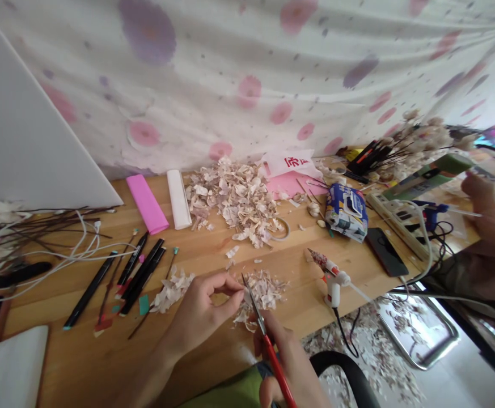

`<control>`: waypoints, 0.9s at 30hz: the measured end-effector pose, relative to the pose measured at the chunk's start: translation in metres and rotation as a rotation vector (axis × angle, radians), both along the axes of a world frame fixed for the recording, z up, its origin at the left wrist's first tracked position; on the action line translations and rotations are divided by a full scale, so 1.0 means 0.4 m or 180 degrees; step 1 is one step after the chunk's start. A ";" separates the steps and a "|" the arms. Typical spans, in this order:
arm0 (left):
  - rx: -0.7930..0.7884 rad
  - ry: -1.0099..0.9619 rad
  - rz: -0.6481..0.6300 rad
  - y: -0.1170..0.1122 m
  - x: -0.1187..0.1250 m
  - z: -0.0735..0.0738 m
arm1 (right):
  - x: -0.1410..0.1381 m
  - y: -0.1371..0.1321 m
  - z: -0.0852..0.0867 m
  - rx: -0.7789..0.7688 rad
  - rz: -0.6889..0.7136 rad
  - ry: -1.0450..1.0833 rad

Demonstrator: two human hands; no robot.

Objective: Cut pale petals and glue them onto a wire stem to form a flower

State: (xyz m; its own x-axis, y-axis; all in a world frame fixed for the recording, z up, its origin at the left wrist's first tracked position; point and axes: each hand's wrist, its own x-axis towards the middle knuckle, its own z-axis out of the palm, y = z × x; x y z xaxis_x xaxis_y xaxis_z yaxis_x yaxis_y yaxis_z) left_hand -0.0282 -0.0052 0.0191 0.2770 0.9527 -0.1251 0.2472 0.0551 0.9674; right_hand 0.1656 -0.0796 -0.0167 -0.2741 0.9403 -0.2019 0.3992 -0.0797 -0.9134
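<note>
My left hand [202,309] is closed in a pinch on a small pale papery piece [246,297], held just above the wooden table [290,260] near its front edge. My right hand [292,368] grips red-handled scissors [266,337]. Their blades point up and away, with the tips beside the pinched piece. Small heaps of pale shavings lie to either side of the hands [173,289] [266,289]. A larger pile of the same pale scraps [234,201] lies farther back at the table's middle.
Several black pens [139,272] and white cables [72,249] lie at the left. Pink [147,203] and white [179,198] rolls sit behind. A glue gun [330,272], a phone [385,251], a power strip [400,218] and another person's hand [491,209] are at the right.
</note>
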 end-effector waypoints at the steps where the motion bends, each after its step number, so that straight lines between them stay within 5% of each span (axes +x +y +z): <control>1: -0.0009 -0.0007 -0.0004 0.000 0.000 0.001 | 0.000 0.001 0.001 0.0004 -0.0005 -0.0012; 14: -0.0020 -0.0156 0.0058 0.003 -0.002 0.000 | -0.007 -0.004 -0.007 -0.0251 -0.0164 -0.0040; 22: -0.0130 -0.0311 0.0171 -0.002 0.002 0.002 | -0.010 -0.001 0.001 -0.0068 0.0121 0.0350; 27: 0.0528 -0.0040 0.0532 -0.014 0.016 -0.016 | -0.017 -0.001 -0.003 -0.0032 0.0002 0.0364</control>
State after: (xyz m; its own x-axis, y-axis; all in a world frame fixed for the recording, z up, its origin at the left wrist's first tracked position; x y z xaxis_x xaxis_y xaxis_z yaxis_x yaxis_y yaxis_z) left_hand -0.0217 -0.0107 0.0127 0.1142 0.9927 0.0393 0.2360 -0.0655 0.9695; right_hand 0.1588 -0.0801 -0.0180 -0.2965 0.9382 -0.1786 0.2925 -0.0888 -0.9521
